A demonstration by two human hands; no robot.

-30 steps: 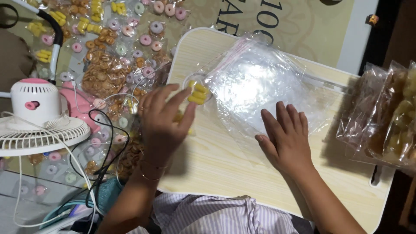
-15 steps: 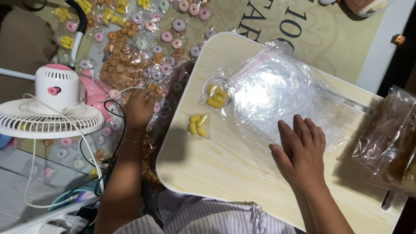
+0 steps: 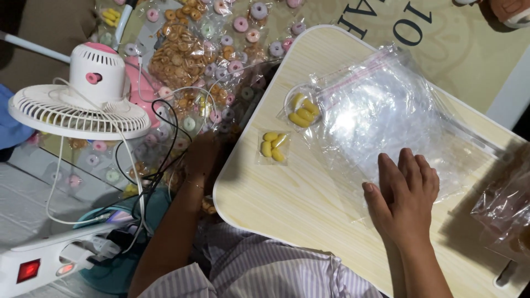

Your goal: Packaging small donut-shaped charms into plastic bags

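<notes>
A pale wooden lap table (image 3: 309, 215) sits over a floor strewn with small packets of snacks (image 3: 182, 55), beside a white fan (image 3: 83, 105). The right hand (image 3: 403, 201) lies flat, fingers spread, on a clear crinkled zip bag (image 3: 386, 110). The left hand (image 3: 201, 154) reaches down among the floor packets; its grip is unclear. Two small packets of yellow candies (image 3: 273, 146) lie just left of the bag.

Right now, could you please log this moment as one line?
left hand: among floor snack packets | right hand: flat on large clear plastic bag | small yellow-snack packet: on table

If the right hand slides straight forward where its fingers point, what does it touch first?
The right hand already lies flat on the large clear plastic bag; going on, it would probably meet only more of that bag on the wooden table.
</notes>
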